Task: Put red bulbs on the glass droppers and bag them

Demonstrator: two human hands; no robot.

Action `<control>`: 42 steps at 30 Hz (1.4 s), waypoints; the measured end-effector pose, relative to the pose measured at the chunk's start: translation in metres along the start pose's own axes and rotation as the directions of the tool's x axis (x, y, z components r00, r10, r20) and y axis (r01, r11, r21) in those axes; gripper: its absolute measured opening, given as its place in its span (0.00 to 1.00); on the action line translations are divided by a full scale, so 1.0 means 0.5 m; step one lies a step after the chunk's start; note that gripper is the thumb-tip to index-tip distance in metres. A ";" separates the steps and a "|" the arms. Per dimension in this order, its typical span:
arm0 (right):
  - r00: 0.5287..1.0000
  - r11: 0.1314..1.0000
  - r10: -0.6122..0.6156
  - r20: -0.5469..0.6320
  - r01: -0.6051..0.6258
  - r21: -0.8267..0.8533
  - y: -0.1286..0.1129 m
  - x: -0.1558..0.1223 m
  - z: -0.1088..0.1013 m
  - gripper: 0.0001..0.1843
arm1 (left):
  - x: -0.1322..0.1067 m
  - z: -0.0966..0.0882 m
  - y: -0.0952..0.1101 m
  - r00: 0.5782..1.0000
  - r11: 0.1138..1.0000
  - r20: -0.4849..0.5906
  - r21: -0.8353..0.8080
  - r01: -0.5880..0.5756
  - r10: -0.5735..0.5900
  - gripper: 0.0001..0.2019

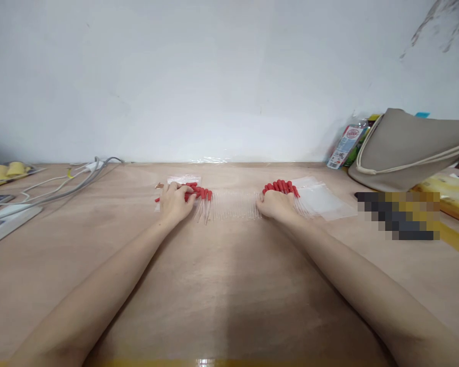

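Left of the bare clear tubes, the left hand partly hides red caps; right of them, the right hand curls. Neither grip is discernible.

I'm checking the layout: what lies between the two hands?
Head view: a row of thin clear tubes and, nearer the left hand, red-topped ones.

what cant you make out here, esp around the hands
Head view:
- Left hand: grip on the red bulbs, hidden by its fingers
- Right hand: grip, hidden by its back
- Pixelated object: masked
- Printed package: text too small
- Drawstring bag: cut off, right edge
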State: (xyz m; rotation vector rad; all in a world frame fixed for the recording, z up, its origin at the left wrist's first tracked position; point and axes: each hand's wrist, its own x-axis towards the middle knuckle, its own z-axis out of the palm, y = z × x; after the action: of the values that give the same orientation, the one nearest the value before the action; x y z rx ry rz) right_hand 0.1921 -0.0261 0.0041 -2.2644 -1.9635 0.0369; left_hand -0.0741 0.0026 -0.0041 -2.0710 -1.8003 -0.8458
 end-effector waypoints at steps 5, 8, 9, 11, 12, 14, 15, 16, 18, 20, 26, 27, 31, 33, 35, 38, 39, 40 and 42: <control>1.000 1.000 0.011 0.015 -0.012 0.018 0.002 0.002 0.002 0.18 | 0.006 0.024 -0.004 0.998 0.999 0.065 0.033 -0.018 0.016 0.11; 1.000 1.000 -0.004 0.018 0.003 0.026 -0.001 -0.003 -0.001 0.18 | 0.007 0.031 -0.002 0.998 0.999 0.055 0.033 -0.002 0.000 0.11; 1.000 1.000 -0.009 0.014 0.009 0.026 -0.002 -0.006 -0.003 0.18 | 0.006 0.030 -0.002 0.999 0.999 0.040 0.035 0.001 -0.002 0.11; 1.000 0.999 -0.023 -0.012 0.023 0.033 -0.005 -0.014 -0.007 0.18 | 0.005 0.022 0.001 1.000 0.999 -0.017 0.049 0.006 -0.005 0.11; 0.999 0.999 -0.030 -0.044 0.032 0.043 -0.005 -0.019 -0.008 0.18 | 0.003 0.015 0.004 0.998 0.998 -0.058 0.064 0.006 -0.002 0.11; 0.988 0.995 -0.050 -0.149 0.062 0.080 0.001 -0.030 -0.003 0.17 | -0.002 -0.002 0.012 0.989 0.996 -0.148 0.095 -0.004 0.018 0.11; 0.975 0.990 -0.071 -0.210 0.094 0.103 0.006 -0.036 0.002 0.16 | -0.007 -0.012 0.019 0.982 0.995 -0.185 0.099 -0.022 0.041 0.11; 0.957 0.982 -0.102 -0.270 0.141 0.127 0.013 -0.042 0.010 0.15 | -0.014 -0.021 0.028 0.976 0.994 -0.205 0.089 -0.061 0.079 0.11; 0.913 0.946 -0.201 -0.355 0.275 0.172 0.032 -0.058 0.030 0.14 | -0.035 -0.035 0.050 0.962 0.979 -0.187 0.012 -0.202 0.201 0.09; 0.862 0.880 -0.309 -0.401 0.419 0.223 0.051 -0.077 0.050 0.13 | -0.064 -0.043 0.078 0.928 0.920 -0.102 -0.133 -0.369 0.358 0.07; 0.687 0.704 -0.495 -0.532 0.676 0.217 0.083 -0.122 0.074 0.14 | -0.137 -0.035 0.139 0.847 0.789 0.189 -0.504 -0.351 0.497 0.07; 0.670 0.694 -0.517 -0.532 0.692 0.197 0.083 -0.124 0.073 0.14 | -0.140 -0.033 0.142 0.853 0.788 0.196 -0.522 -0.328 0.484 0.09; 0.636 0.666 -0.586 -0.503 0.731 0.148 0.078 -0.127 0.066 0.11 | -0.138 -0.026 0.146 0.836 0.753 0.193 -0.570 -0.330 0.513 0.12; 0.626 0.660 -0.603 -0.494 0.740 0.132 0.075 -0.129 0.063 0.10 | -0.132 -0.023 0.147 0.819 0.728 0.203 -0.602 -0.328 0.537 0.09; 0.621 0.655 -0.612 -0.490 0.745 0.126 0.074 -0.132 0.062 0.10 | -0.129 -0.022 0.150 0.816 0.711 0.209 -0.632 -0.307 0.538 0.10; 0.621 0.648 -0.622 -0.476 0.750 0.131 0.071 -0.137 0.061 0.10 | -0.127 -0.025 0.153 0.836 0.714 0.220 -0.651 -0.259 0.503 0.10; 0.624 0.648 -0.626 -0.467 0.750 0.133 0.070 -0.139 0.060 0.11 | -0.128 -0.027 0.153 0.843 0.717 0.226 -0.655 -0.241 0.489 0.10; 0.626 0.646 -0.633 -0.456 0.751 0.135 0.068 -0.140 0.060 0.11 | -0.128 -0.028 0.154 0.850 0.718 0.231 -0.660 -0.220 0.473 0.10; 0.625 0.640 -0.639 -0.448 0.755 0.141 0.065 -0.143 0.059 0.11 | -0.130 -0.029 0.154 0.864 0.712 0.242 -0.681 -0.173 0.441 0.09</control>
State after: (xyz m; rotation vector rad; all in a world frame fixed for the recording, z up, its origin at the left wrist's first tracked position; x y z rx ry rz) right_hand 0.2102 -0.0984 -0.0346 -1.0639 -2.2759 -0.1310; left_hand -0.0070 -0.0729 -0.0176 -3.0782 -1.3244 -1.1176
